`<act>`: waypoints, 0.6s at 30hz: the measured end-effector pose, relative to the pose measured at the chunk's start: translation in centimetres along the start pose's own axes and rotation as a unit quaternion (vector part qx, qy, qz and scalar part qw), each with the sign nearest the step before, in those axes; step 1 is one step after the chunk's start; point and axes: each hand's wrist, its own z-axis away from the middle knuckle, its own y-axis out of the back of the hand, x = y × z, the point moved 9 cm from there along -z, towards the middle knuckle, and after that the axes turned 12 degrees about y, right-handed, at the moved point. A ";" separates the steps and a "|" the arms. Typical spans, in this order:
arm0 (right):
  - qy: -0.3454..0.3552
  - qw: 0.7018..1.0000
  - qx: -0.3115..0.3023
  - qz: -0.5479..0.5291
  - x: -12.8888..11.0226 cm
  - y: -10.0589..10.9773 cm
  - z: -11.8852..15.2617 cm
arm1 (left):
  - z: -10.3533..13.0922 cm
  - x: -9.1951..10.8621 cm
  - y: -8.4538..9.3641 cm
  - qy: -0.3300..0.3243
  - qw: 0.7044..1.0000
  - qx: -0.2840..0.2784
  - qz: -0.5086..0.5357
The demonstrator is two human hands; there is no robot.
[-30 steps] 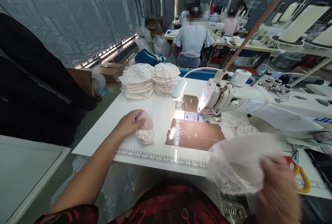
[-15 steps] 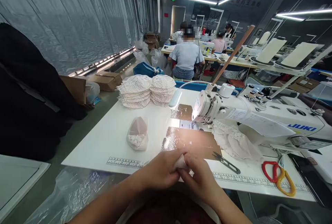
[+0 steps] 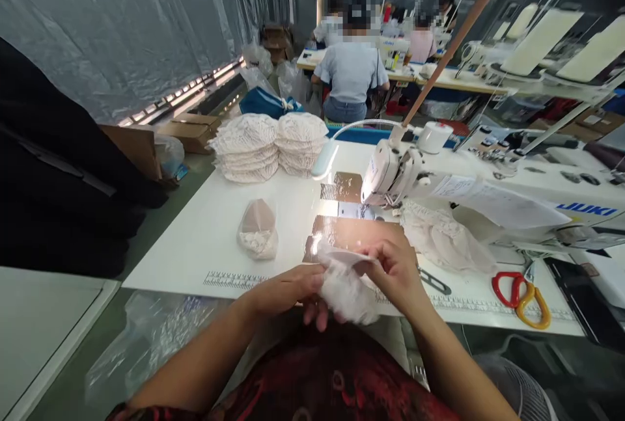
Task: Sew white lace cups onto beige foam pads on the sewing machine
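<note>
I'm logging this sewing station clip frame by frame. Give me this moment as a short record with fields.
left hand: left hand grips the white lace piece from the left
right hand: right hand pinches its top edge
near table edge: small plastic bag of white bits
far side: stacks of lace cups
machine: sewing machine, loose lace under it
right: scissors

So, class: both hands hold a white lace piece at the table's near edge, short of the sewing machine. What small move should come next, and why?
Probably carry the lace piece forward onto the shiny plate toward the machine head. The left hand and right hand grip it at the near table edge, short of the needle area.
</note>
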 end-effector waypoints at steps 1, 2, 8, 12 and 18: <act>-0.070 0.995 -0.019 -0.065 1.8 -0.8 0.5 | 0.2 0.2 -1.2 -0.008 0.998 -0.058 0.023; -0.127 0.984 -0.029 -0.125 3.3 -1.5 1.0 | 0.5 0.5 -1.8 -0.019 0.995 -0.088 0.037; -0.231 0.934 -0.088 -0.259 6.5 -4.3 2.6 | 0.2 1.6 2.5 -0.031 0.981 0.168 -0.089; -0.196 0.953 -0.072 -0.218 6.4 -3.9 2.2 | -0.8 2.3 2.3 -0.058 0.980 0.151 -0.119; -0.144 0.962 0.070 -0.221 5.1 -1.2 2.9 | -0.8 -0.2 4.5 0.007 0.978 0.201 -0.047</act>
